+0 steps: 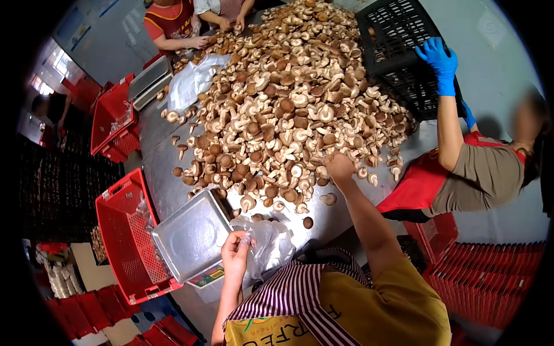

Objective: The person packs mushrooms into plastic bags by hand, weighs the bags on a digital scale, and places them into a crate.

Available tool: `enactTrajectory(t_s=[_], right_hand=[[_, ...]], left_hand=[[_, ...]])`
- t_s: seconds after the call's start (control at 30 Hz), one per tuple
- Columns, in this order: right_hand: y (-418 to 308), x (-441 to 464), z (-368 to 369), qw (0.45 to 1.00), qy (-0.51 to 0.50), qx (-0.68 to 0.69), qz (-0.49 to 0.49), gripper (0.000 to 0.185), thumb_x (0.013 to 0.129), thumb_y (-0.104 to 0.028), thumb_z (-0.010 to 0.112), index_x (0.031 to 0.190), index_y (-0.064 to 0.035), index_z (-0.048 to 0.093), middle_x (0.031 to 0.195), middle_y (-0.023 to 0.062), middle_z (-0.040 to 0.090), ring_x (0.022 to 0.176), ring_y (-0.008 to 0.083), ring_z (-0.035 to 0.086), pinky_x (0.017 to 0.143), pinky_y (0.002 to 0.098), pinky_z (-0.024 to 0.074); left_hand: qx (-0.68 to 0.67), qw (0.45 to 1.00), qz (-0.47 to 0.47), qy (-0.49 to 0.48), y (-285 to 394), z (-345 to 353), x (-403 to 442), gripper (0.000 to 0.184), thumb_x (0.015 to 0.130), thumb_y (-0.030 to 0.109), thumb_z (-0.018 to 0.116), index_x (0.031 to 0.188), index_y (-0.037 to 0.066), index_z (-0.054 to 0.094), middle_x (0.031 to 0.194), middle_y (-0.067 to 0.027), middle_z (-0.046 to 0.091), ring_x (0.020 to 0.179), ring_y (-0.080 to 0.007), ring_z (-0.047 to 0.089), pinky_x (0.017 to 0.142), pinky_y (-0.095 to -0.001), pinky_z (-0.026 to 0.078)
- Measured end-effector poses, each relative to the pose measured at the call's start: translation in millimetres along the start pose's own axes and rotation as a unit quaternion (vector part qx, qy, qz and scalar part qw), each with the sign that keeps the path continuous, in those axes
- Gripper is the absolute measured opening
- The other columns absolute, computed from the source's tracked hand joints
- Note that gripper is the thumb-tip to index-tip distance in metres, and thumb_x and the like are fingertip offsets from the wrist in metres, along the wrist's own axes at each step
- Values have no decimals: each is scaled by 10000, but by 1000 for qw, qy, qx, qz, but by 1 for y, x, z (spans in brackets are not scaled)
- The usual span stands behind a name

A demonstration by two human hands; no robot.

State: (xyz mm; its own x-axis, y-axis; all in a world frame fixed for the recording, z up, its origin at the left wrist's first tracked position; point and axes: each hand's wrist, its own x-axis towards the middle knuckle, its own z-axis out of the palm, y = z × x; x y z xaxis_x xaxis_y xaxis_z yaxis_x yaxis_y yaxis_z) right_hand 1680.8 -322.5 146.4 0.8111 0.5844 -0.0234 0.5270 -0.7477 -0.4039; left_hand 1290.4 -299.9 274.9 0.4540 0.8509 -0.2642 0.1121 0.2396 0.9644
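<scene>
A large heap of brown-capped mushrooms (288,109) covers the metal table (156,138). My right hand (339,167) is at the near edge of the heap, its fingers curled among the mushrooms; what they hold, if anything, is hidden. My left hand (235,249) pinches the edge of a clear plastic bag (271,242) beside the scale. The scale's metal tray (193,233) has nothing on it. A few loose mushrooms lie near the bag, one dark cap (307,222) apart from the rest.
Red crates (130,236) stand at the left. Another scale (151,78) and white bags (196,81) lie farther back. A person in blue gloves (441,63) holds a black crate (398,34) at the right. Two people's hands work at the far edge. Stacked red crates (485,282) stand lower right.
</scene>
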Motion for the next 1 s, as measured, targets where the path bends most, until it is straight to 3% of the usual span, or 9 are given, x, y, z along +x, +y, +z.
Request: enactTrajectory(t_s=[0.17, 0.27, 0.37, 0.5, 0.6, 0.7, 0.73, 0.77, 1.0], right_hand=[[33, -13, 1, 966, 134, 211, -63, 259, 782, -307, 703, 836, -56, 670, 691, 135, 642, 662, 273, 632, 606, 367, 509], [39, -25, -22, 788, -144, 580, 145, 265, 910, -350, 568, 869, -101, 647, 739, 5, 632, 609, 92, 577, 460, 253, 408], [17, -45, -68, 678, -242, 655, 229, 275, 919, -357, 534, 885, -97, 616, 802, 19, 646, 614, 83, 573, 466, 225, 403], [-24, -41, -102, 657, -310, 663, 181, 281, 918, -337, 532, 876, -75, 623, 751, 33, 628, 527, 96, 538, 417, 211, 356], [-55, 29, -112, 764, -355, 534, 68, 252, 964, -281, 493, 963, -43, 578, 779, 51, 638, 566, 123, 586, 434, 199, 416], [-138, 117, -210, 564, -225, 781, 146, 428, 974, -233, 486, 1317, 5, 388, 1254, 265, 490, 1010, 320, 624, 694, 342, 613], [-138, 156, -226, 603, -201, 769, 67, 537, 968, -222, 492, 1404, 4, 275, 1385, 304, 320, 1129, 370, 551, 801, 377, 606], [-143, 182, -235, 657, -120, 739, 88, 441, 990, -215, 433, 1328, 49, 329, 1245, 288, 408, 1115, 422, 557, 883, 441, 578], [-58, 111, -131, 895, -5, 445, 23, 247, 977, -188, 485, 1108, -10, 594, 749, 61, 571, 634, 126, 558, 559, 285, 491]], left_hand=[[9, 1000, 2, 20, 8, -5, -3, 73, 921, -2, 527, 948, 7, 594, 815, -25, 634, 743, -82, 569, 719, -223, 451], [-25, 999, -9, 45, 4, -13, -4, 98, 906, -18, 515, 955, 18, 593, 823, -26, 632, 751, -93, 577, 715, -230, 459], [-7, 998, -13, 65, 5, -17, -2, 107, 896, -24, 517, 958, 21, 591, 832, -28, 632, 757, -95, 583, 716, -234, 465], [-23, 996, -14, 80, 7, -15, 2, 130, 886, -38, 507, 964, 26, 590, 842, -29, 634, 759, -98, 589, 716, -237, 470], [-23, 997, -5, 73, 10, -11, 3, 136, 886, -41, 501, 965, 27, 589, 842, -29, 634, 759, -99, 589, 717, -236, 470], [-23, 998, -12, 55, 6, -7, 4, 144, 886, -45, 496, 970, 26, 589, 845, -30, 636, 763, -99, 590, 729, -237, 469], [-14, 999, -7, 38, 11, -4, 4, 147, 888, -41, 497, 980, 26, 589, 850, -30, 637, 771, -100, 591, 743, -238, 469], [-9, 999, -7, 36, 12, -4, 2, 147, 888, -41, 497, 980, 26, 589, 850, -30, 637, 771, -100, 591, 743, -238, 469], [-19, 996, -32, 82, 4, -8, 3, 148, 886, -39, 498, 984, 25, 588, 861, -35, 636, 776, -105, 597, 738, -244, 478]])
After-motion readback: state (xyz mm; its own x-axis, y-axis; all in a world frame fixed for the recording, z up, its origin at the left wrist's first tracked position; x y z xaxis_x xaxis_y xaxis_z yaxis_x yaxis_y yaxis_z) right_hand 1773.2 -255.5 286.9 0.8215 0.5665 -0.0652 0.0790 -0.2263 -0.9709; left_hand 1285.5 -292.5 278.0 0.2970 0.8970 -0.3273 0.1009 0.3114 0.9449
